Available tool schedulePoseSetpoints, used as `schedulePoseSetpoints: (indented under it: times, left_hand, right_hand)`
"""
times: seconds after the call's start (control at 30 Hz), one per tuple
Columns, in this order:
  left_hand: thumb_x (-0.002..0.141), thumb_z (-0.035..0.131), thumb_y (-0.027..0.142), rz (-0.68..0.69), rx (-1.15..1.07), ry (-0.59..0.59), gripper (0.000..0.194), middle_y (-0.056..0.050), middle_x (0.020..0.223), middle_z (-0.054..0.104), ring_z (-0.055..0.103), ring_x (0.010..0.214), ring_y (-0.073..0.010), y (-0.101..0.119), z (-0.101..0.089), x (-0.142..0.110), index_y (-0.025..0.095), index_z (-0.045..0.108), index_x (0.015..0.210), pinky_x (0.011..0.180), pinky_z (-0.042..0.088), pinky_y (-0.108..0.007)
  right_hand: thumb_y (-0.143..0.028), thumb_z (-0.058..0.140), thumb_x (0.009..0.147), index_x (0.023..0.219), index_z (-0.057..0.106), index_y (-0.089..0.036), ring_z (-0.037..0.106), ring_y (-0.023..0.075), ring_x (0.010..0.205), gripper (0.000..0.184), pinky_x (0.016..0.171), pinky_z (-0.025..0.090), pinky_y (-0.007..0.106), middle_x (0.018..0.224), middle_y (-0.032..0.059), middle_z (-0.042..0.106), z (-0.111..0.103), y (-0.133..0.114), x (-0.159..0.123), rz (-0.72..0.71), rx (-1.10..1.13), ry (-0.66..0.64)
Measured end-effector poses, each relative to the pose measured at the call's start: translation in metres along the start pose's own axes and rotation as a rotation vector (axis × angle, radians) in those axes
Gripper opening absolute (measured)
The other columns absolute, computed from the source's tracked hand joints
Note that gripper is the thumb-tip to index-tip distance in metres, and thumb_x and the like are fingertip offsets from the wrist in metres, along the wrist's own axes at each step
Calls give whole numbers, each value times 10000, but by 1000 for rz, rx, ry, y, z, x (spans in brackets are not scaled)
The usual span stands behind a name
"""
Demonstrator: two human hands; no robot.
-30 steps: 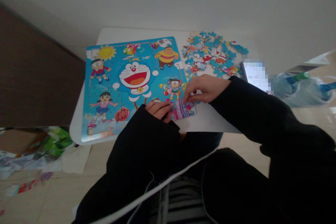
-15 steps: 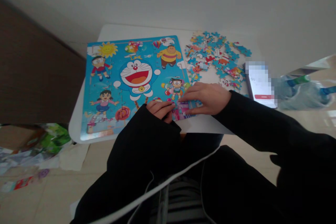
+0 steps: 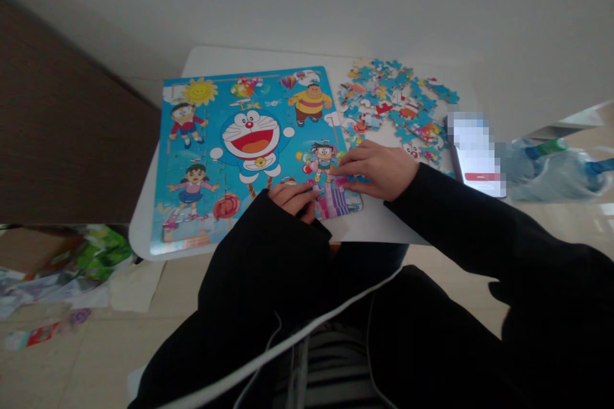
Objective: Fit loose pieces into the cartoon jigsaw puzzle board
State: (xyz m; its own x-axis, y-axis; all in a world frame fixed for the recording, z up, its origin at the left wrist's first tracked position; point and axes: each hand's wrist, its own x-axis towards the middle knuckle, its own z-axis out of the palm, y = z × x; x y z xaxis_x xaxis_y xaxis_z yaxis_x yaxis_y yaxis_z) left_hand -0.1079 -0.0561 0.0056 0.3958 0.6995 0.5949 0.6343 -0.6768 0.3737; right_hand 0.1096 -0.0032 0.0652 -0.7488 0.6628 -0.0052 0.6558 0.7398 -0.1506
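A jigsaw puzzle (image 3: 288, 134) with a blue cartoon picture lies in its tray on a small white table. At its lower right corner, my right hand (image 3: 378, 169) is bent down, thumb and fingers closing around a small pink puzzle piece (image 3: 339, 183) that they partly cover. Just left of it rests my left hand (image 3: 293, 197), its fingers stretched over the puzzle's lower edge and its thumb apart below them. A purple castle part (image 3: 333, 201) of the picture shows between the hands. The black left sleeve hides some of the bottom edge.
Loose puzzle pieces (image 3: 398, 102) are heaped right of the tray. A phone (image 3: 477, 156) with a lit screen lies at the table's right side, beside bottles in clear plastic (image 3: 551, 169). A wall stands behind. A white cable (image 3: 288, 345) crosses my lap.
My right hand has shifted slightly up and left, its thumb drawing nearer its fingers and uncovering more of the puzzle's lower right corner. My left hand stays almost in place.
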Motion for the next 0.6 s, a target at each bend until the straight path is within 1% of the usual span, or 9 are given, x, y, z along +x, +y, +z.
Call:
schedulePoseSetpoints:
  times: [0.07,0.17,0.3,0.43,0.5,0.6]
  left_hand:
    - [814,562,146,-1,0,7,133,-59,963,698,634,802,-139,0,1,0,167,648,913,756,499,-294]
    - [814,561,137,5,-1,14,138,-66,962,698,635,794,-135,0,2,0,157,651,916,763,502,-294]
    - [798,575,114,36,11,45,149,-77,950,701,640,784,-137,1,2,3,134,655,922,754,507,-285]
    - [792,577,113,65,53,54,153,-75,934,703,640,770,-148,4,1,11,127,659,920,739,515,-291]
    - [797,566,117,96,64,40,163,-70,938,703,636,766,-148,3,3,17,127,658,932,724,518,-285]
    - [818,539,138,214,69,1,162,-55,928,702,628,749,-139,-4,9,22,131,656,931,689,523,-263]
  right_hand:
    - [-293,571,841,1062,676,-225,548,206,877,254,681,438,302,1021,49,666,1,5,-3,-3,27,19]
    - [-318,555,846,975,704,-202,561,217,902,228,712,463,319,1030,53,672,6,7,-9,12,50,74]
    - [-336,531,866,952,704,-179,583,222,954,249,780,488,339,1077,53,674,17,3,-18,14,93,162]
    - [-306,526,877,901,709,-171,611,206,948,229,805,506,327,1034,42,693,26,-2,-23,24,171,247]
    - [-302,535,873,863,711,-167,622,202,932,223,812,512,326,1012,40,700,27,-3,-23,26,204,285]
    - [-305,543,868,846,712,-172,626,203,940,216,814,516,330,1001,33,703,28,-3,-23,47,236,300]
